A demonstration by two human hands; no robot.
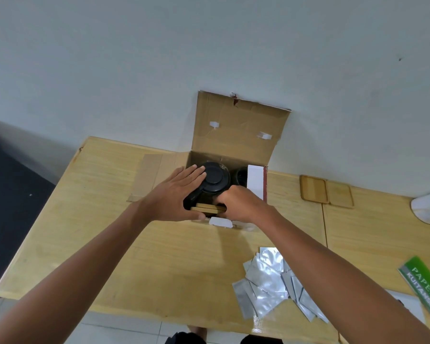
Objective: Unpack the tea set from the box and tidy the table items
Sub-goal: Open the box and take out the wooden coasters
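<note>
- We see an open cardboard box (230, 155) standing at the far middle of the wooden surface (159, 256), against the wall, its lid flap raised.
- Inside the box sits a black teapot (215, 181) with a round lid; a second dark item lies to its right, too shadowed for us to identify.
- Our left hand (176, 194) lies flat over the left side of the teapot, fingers straight and touching its lid.
- Our right hand (238, 202) reaches into the near right part of the box with fingers curled; we cannot tell what they grip.
- A thin wooden piece (204, 208) shows between the two hands at the box's near edge.
- Silver foil sachets (268, 281) lie scattered at the near right.
- Two wooden trays (325, 192) rest at the far right, and a green packet (425, 284) lies at the right edge.
</note>
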